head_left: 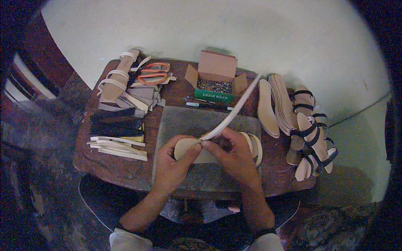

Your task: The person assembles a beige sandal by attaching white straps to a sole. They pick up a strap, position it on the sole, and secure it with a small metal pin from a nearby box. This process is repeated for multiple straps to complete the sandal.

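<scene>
My left hand (173,168) is closed around the rounded end of a beige sandal sole (182,146) held above a grey mat (169,119). In my right hand (238,158), thumb and fingers pinch a long cream strap (234,113) at the sole's edge. The strap's loose end rises up and to the right. Both thumbs meet where strap and sole touch. Cream loops (258,149) show past the right hand, at the sole's other end. The sole's middle is partly hidden by my right hand.
An open green box of nails (213,87) and pens (209,105) lie beyond the mat. At left are a finished sandal (115,83), orange-handled scissors (154,74), grey pieces (140,98), black strips (115,125) and cream strips (117,148). Stacked soles (280,104) and black-strapped sandals (314,136) sit right.
</scene>
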`<control>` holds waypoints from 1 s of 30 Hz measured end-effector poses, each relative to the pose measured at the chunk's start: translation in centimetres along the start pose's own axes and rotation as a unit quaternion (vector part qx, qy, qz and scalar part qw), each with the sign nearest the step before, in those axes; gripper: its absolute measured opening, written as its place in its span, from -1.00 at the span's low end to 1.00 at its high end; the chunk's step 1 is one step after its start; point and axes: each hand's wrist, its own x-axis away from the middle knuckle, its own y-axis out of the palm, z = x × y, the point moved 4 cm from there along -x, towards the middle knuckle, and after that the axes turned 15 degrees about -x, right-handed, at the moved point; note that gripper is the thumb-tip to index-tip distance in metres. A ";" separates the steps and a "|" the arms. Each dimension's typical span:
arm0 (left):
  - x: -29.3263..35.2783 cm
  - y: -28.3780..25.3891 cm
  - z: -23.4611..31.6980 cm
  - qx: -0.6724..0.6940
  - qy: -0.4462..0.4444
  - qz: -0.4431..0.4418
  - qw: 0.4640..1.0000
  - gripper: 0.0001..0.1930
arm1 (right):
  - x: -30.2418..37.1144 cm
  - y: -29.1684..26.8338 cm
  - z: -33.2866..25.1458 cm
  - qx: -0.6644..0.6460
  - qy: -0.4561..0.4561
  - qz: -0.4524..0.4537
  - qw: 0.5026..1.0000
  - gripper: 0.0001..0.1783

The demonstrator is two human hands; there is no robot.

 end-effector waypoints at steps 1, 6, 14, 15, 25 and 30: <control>-0.1 0.0 -0.1 0.004 0.000 0.005 1.000 -0.79 | -0.1 -0.1 0.0 -0.014 0.026 -0.003 1.000 -0.84; 0.0 0.2 0.3 0.000 -0.019 0.004 1.000 -0.78 | 0.1 -0.3 0.3 -0.034 0.046 -0.009 0.998 -0.86; 0.0 0.3 0.0 -0.003 -0.007 -0.007 1.000 -0.78 | -0.3 -0.5 0.0 -0.057 0.077 -0.044 0.994 -0.88; 0.0 0.4 0.0 0.001 -0.005 -0.012 1.000 -0.78 | -0.4 -0.6 0.0 -0.051 0.071 -0.057 0.995 -0.88; 0.1 0.5 -0.7 0.022 0.010 -0.037 0.999 -0.79 | -0.5 -0.4 0.7 -0.046 0.096 -0.082 0.991 -0.85; -0.6 0.4 -0.7 -0.012 0.007 -0.014 1.000 -0.80 | -0.5 -0.2 0.6 -0.048 0.043 -0.034 0.997 -0.82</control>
